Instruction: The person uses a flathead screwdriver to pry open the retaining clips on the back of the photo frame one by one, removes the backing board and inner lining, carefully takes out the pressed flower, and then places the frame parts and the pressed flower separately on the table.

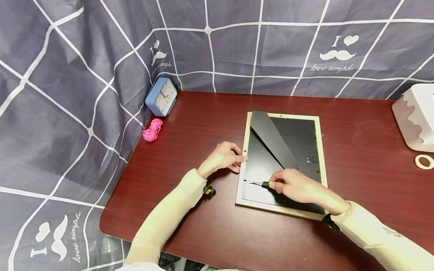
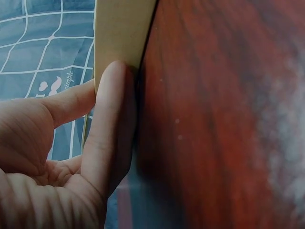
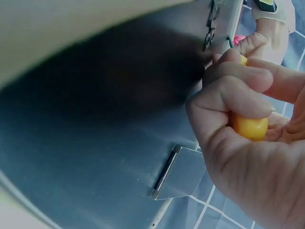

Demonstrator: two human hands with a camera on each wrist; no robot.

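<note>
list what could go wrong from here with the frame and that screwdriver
The screwdriver points at the left edge of the frame, so a slip might jab the left hand, which touches that same edge.

Its thin shaft lies low over the black backing board, which could get scratched.

The stand flap slants down close to the right hand, so a careless move could knock it.

On the grey cloth (image 1: pixel 234 49) I read "I", a heart (image 1: pixel 350 40), a moustache (image 1: pixel 338 55) and "love simple", upper right; it repeats upper left of centre and, sideways, lower left. From my left wrist, "simple" shows upper left. The clock's (image 1: pixel 161 96) numerals are too small.
</note>
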